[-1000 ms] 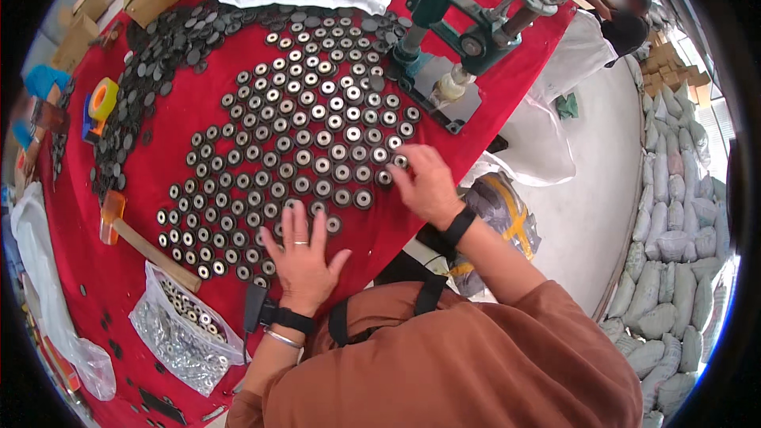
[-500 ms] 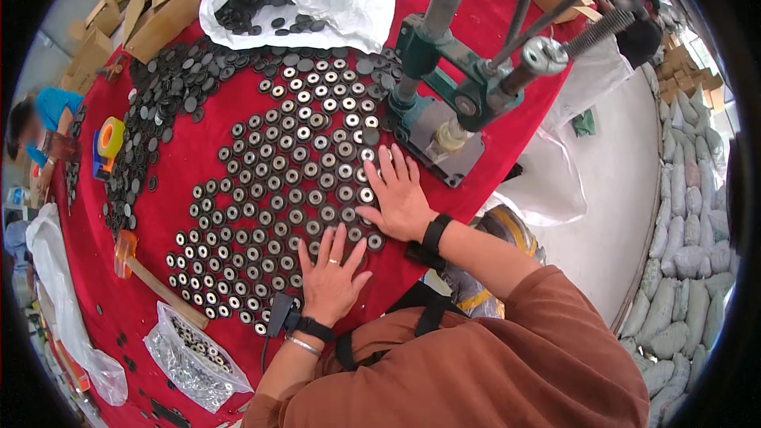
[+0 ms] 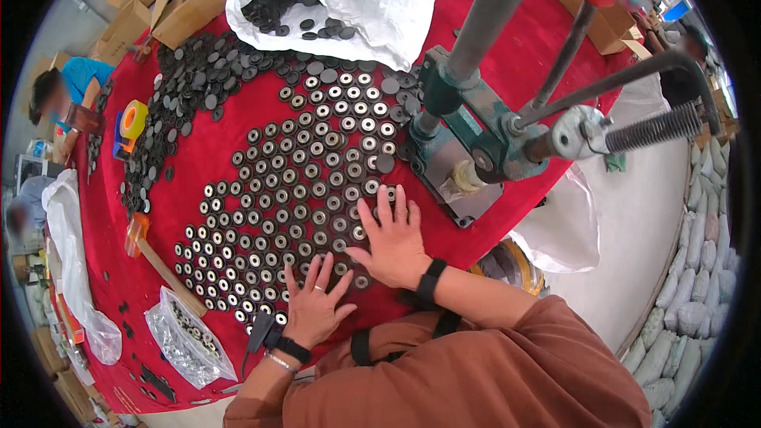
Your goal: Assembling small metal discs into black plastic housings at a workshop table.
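From where I stand, both bare hands lie flat with fingers spread, so neither grip is closed on anything. The left hand [image 3: 315, 309] spans the near edge of the round black pieces with silver, holed centres [image 3: 319, 190]; the right hand [image 3: 392, 246] covers their right border. These pieces sit in a close single layer on the red-cloth-covered table [image 3: 198, 160], left of the green metal hand press [image 3: 444, 91]. The palms seem placed to square up that edge, and the face-up layout probably keeps every centre easy to see.

Beyond them, a white plastic sack [image 3: 365, 12] gapes toward the person, plain black discs [image 3: 297, 0] inside its mouth. A clear plastic bag [image 3: 170, 345] at the near left holds small metal rings [image 3: 194, 333]. I can't see into the open brown cardboard box [image 3: 190, 4].
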The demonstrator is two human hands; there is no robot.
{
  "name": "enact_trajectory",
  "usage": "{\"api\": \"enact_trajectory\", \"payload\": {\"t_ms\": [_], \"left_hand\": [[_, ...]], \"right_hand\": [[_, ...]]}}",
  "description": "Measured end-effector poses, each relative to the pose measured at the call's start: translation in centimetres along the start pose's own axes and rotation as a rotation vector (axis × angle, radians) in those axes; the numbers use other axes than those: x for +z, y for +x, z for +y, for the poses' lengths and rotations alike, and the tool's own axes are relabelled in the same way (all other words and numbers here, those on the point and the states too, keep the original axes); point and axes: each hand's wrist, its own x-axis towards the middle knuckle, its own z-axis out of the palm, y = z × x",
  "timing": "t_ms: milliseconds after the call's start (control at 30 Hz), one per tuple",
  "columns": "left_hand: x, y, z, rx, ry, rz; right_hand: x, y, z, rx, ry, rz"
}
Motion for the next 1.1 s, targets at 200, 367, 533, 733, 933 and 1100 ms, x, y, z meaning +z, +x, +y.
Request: {"api": "enact_trajectory", "payload": {"t_ms": [200,367,533,733,933,1100], "left_hand": [[-6.8,5.4,-3.0,-0.100,-0.405,0.244],[-8.9,17.4,-10.6,-0.127,-0.088,0.463],[-6.6,24.3,-13.2,-0.168,0.069,0.409],[-4.1,26.0,-14.0,-0.190,0.014,0.369],[-4.8,22.2,-13.6,-0.193,0.108,0.301],[-5.3,20.7,-13.6,-0.202,0.190,0.200]], "right_hand": [[-3.7,8.5,1.8,-0.088,0.081,0.227],[-1.1,18.1,3.7,0.027,-0.099,0.225],[1.2,21.1,5.1,0.065,-0.218,0.135],[2.2,20.9,5.6,0.060,-0.197,0.127],[2.4,19.9,4.5,-0.009,-0.228,0.082],[2.0,19.2,3.0,-0.012,-0.250,-0.053]]}}
